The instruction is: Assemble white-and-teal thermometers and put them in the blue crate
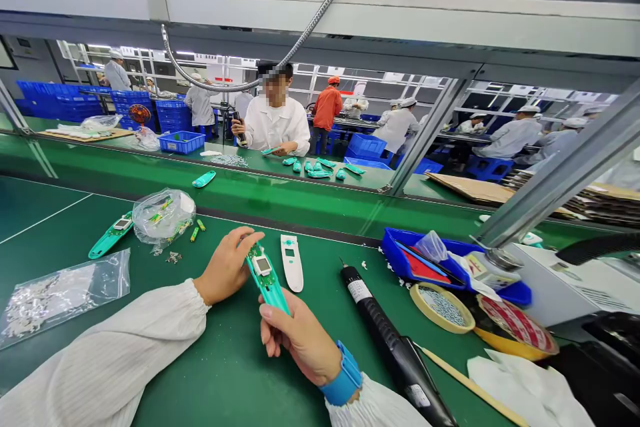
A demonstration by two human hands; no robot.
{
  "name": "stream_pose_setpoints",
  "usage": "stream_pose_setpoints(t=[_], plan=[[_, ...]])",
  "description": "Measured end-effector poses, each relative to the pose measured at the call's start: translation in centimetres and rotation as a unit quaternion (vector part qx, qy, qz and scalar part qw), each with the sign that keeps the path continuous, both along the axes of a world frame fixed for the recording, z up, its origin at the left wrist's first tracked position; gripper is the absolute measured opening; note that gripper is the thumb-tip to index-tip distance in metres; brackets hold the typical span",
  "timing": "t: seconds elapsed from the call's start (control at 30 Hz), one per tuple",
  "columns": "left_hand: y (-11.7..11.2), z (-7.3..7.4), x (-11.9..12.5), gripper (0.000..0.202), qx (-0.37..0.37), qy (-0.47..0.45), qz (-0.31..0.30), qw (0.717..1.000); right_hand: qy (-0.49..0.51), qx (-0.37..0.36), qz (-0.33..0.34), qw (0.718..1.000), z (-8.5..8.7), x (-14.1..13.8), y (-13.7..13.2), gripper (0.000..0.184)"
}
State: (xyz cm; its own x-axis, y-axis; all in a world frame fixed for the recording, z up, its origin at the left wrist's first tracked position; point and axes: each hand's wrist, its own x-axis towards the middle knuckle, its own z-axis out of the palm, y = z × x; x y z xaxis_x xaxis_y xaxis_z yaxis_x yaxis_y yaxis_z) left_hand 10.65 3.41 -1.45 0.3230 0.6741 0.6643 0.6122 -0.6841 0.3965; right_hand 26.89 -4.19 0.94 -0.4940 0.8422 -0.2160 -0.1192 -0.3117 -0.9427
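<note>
Teal casing (269, 293) with a green circuit board (263, 268) on it is being held between both hands, above the near green belt (210, 373). The left hand (225, 267) is half closed, with its fingers curling over the casing's upper end. The right hand (300, 340) is closing around the lower end, and a blue wristband (341, 373) is circling that wrist.

A white cover (292, 263) is lying just right of the left fingertips, nearly touching them. Right of it, a strip of green belt is separating the cover from a black electric screwdriver (385, 327), which is running diagonally off the bottom edge.

Left of the hands, a second teal casing (113, 235) is lying beside a crumpled plastic bag (163, 217), and a flat bag of small metal parts (60, 297) is reaching toward the left edge. Green belt is stretching below the left forearm.

On the right, a blue bin (425, 260) and two tape rolls (443, 307) (517, 325) are crowding the belt's far corner. Across the far belt, a co-worker (275, 117) is sitting behind a row of teal parts (310, 170).
</note>
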Motion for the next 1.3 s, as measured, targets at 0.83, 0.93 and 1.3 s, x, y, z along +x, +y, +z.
stream_pose_setpoints(t=[0.83,0.93,1.3], plan=[[-5.1,2.1,2.9,0.031,-0.518,-0.383,-0.186,0.742,-0.283,0.184,-0.035,0.941,-0.7,1.5,0.0,0.038],[-5.3,2.1,2.9,0.035,-0.556,-0.373,-0.178,0.721,-0.280,0.182,-0.080,0.939,-0.4,2.2,0.0,0.041],[-5.8,1.6,3.1,0.023,-0.614,-0.320,-0.189,0.696,-0.242,0.188,-0.167,0.937,-0.3,2.9,-0.1,0.042]])
